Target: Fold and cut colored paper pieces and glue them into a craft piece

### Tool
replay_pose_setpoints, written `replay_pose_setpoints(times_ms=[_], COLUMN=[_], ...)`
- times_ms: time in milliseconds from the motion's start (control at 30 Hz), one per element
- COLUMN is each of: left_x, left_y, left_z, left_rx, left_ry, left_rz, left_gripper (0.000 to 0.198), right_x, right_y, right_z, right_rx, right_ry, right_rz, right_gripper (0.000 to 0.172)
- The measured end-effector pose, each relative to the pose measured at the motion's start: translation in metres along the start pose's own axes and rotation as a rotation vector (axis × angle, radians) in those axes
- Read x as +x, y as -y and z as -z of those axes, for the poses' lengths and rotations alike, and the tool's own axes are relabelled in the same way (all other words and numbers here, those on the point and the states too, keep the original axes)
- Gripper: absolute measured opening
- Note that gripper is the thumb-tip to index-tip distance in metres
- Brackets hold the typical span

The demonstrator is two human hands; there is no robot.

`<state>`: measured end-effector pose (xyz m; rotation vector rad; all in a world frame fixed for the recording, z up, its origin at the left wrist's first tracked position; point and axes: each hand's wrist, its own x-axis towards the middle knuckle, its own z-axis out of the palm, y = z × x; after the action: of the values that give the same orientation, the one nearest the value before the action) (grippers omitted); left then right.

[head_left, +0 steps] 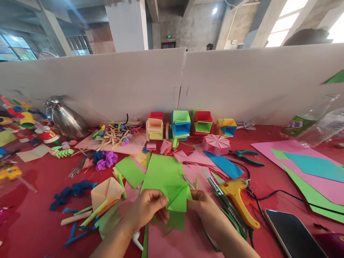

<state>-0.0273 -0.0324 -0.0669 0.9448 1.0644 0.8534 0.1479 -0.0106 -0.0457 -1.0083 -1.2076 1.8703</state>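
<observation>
Between my two hands is a folded piece of green paper [177, 202], with crease lines running across it. My left hand [152, 208] pinches its left edge between thumb and fingers. At the right edge, the fingers of my right hand [200, 204] close on the paper, partly hidden behind it. Below and beyond lies a larger green sheet [162, 168], flat over pink paper [185, 243]. A box cutter [220, 190] and a yellow glue gun [238, 202] rest just right of my right hand. Left of my left hand sits a folded peach paper piece [106, 191].
Folded paper boxes [181, 123] stand in a row before the white partition [129, 86]. Pliers [247, 156], a black cable [285, 193] and a phone [294, 233] lie at right. A metal jug [67, 118] leans back left. Blue paper scraps [72, 191] and a white earbud [137, 240] lie nearer.
</observation>
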Motion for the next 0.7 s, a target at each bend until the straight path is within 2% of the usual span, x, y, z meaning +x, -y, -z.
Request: replay_pose_setpoints(times_ms=[333,567,700], left_x=[-0.001,-0.001,-0.001], left_y=[0.005,0.008,0.007], left_z=[0.001,0.002,0.000], left_rx=[0.056,0.029,0.000], left_ry=[0.056,0.106,0.092], left_rz=[0.028,0.004,0.013], left_gripper=[0.030,0.031,0.031], right_x=[0.002,0.005,0.008], right_y=[-0.005,-0.013,-0.014], right_z=[0.001,0.006,0.008], right_rx=[0.086,0.090,0.078], right_ry=[0.055,-0.024,-0.083], right_rz=[-0.054,-0.067,-0.066], right_gripper=[0.012,0.011,0.011])
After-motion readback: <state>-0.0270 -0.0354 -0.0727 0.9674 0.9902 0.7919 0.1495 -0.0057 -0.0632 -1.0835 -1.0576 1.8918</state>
